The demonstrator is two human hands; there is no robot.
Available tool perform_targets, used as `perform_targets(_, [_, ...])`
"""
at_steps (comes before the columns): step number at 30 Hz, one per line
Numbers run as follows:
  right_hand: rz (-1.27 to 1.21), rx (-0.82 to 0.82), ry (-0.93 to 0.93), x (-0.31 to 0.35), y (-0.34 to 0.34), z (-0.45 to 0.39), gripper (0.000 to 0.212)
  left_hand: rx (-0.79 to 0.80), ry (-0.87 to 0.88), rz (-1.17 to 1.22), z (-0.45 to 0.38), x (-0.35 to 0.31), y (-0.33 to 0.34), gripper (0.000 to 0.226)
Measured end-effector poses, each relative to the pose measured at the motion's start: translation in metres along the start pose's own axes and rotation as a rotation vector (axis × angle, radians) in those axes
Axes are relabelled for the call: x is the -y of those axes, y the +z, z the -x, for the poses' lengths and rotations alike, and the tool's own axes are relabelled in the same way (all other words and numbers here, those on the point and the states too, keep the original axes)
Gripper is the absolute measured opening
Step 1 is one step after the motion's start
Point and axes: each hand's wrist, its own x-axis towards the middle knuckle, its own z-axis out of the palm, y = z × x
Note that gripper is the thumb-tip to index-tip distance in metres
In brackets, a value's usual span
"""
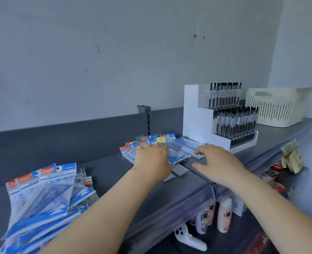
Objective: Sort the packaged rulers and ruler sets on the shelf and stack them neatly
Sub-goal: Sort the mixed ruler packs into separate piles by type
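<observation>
Far ruler packs (177,153) are pressed under flat, open left hand (152,160); right hand (218,163) is spread, empty; near pile (47,202) is left unstacked.

White pen display (197,125) w/ rows of black pens (234,121) sits right of center; cream basket (276,107) just beside it, far right. Lower right, under the shelf edge: bottles (224,215) & a white game controller (188,239).

This is a shop aisle with stationery on display. A grey metal shelf (100,173) carries many identical retail-packed geometry sets (47,195) near its left edge and a tiered white display stand of pens (225,118) toward its back right. Beneath its front edge, a lower shelf holds bottles (224,215) and hanging packets (292,158).
</observation>
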Motion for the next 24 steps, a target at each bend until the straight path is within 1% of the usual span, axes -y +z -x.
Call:
perform_targets(6, [-0.036, 0.059, 0.017, -0.033, 0.02, -0.042, 0.038, 0.041, 0.014, -0.029, -0.031, -0.01, 0.014, 0.04])
perform_targets(10, [-0.083, 0.086, 0.014, -0.056, 0.031, -0.07, 0.034, 0.061, 0.021, -0.037, -0.043, -0.013, 0.022, 0.04])
perform_targets(15, [-0.086, 0.169, -0.043, -0.075, 0.042, -0.11, 0.038, 0.057, 0.009, -0.007, -0.062, -0.023, 0.03, 0.043])
perform_targets(18, [-0.076, 0.215, -0.091, -0.08, 0.046, -0.133, 0.036, 0.049, 0.014, 0.023, -0.072, -0.028, 0.037, 0.044])
perform_targets(21, [-0.04, 0.297, -0.125, -0.085, 0.052, -0.149, 0.037, 0.044, 0.007, 0.016, -0.077, -0.026, 0.047, 0.045])
perform_targets(24, [-0.02, 0.422, -0.112, -0.094, 0.062, -0.156, 0.027, 0.046, 0.015, 0.04, -0.078, -0.019, 0.057, 0.045])
